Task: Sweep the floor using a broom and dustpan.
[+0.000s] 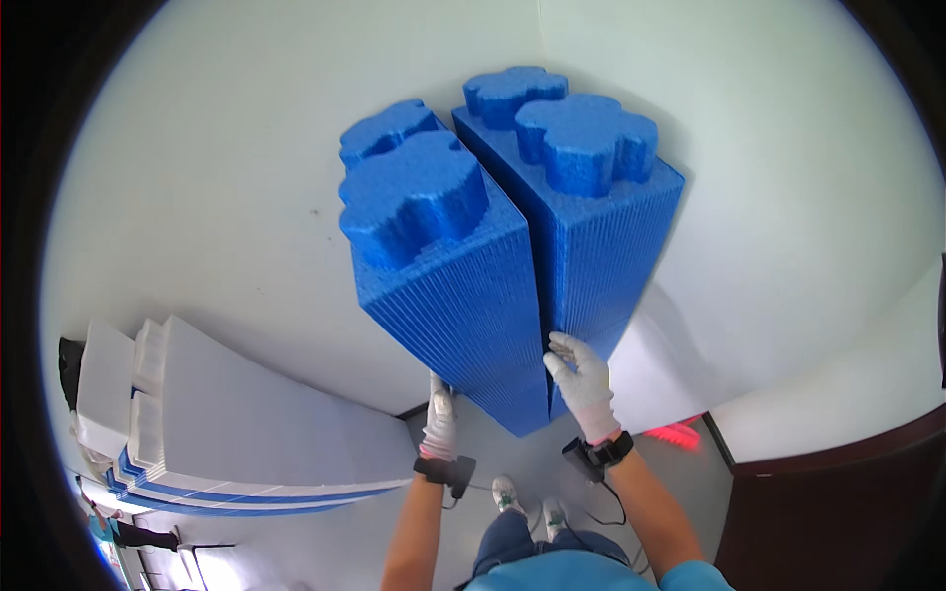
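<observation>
Grey floor [512,458] — two blue foam blocks [463,295] standing.

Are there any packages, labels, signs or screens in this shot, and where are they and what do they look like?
None that I can make out: just tall blue foam blocks against the white wall, both gloved hands, left and right, on them, and white foam sheets stacked at the left.

- White foam slabs [227,414] with blue layers, stacked lower left.
- White wall [217,197] across the top.
- Dark door [838,512], lower right.
- Grey floor [532,453], bottom centre.
</observation>
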`<state>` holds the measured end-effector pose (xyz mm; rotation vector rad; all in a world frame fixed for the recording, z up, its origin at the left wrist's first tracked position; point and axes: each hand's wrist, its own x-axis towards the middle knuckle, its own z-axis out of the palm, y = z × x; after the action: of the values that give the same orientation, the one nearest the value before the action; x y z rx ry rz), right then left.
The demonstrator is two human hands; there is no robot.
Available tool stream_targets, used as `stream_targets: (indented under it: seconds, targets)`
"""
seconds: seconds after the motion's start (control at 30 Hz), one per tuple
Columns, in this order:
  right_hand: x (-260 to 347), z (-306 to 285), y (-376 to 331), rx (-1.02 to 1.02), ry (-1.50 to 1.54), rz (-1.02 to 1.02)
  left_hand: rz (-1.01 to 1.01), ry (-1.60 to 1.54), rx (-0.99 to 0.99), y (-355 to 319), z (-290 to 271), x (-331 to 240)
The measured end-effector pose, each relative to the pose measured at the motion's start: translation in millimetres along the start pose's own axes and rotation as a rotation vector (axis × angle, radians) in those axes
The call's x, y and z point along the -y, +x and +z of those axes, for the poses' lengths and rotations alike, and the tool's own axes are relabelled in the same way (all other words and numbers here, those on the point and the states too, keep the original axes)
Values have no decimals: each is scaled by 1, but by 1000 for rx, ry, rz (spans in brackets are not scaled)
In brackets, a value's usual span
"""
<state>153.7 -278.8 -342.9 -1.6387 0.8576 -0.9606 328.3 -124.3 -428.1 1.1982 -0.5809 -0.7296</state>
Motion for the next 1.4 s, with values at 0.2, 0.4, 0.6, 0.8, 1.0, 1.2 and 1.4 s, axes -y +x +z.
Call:
stream_targets:
  seconds: [0.2,0.4,0.6,0.8,1.0,1.2,1.4]
  targets:
    - [2,-31,11,-48,-111,-95,-78,649,32,-6,8,0]
    - [121,-96,84,-431,-567,-912,-104,866,-36,3,20,-3]
    - [151,-90,120,-199,-1205,-780,-194,890,-39,11,32,-9]
    - [143,-86,121,-173,-913,-879,-200,922,-61,7,26,-4]
    - [140,-86,118,-168,-960,-810,-182,866,-64,13,18,9]
    - [141,-86,117,-165,-968,-818,-274,971,-45,18,15,13]
    - [139,-87,121,-177,-963,-844,-222,756,-62,17,13,21]
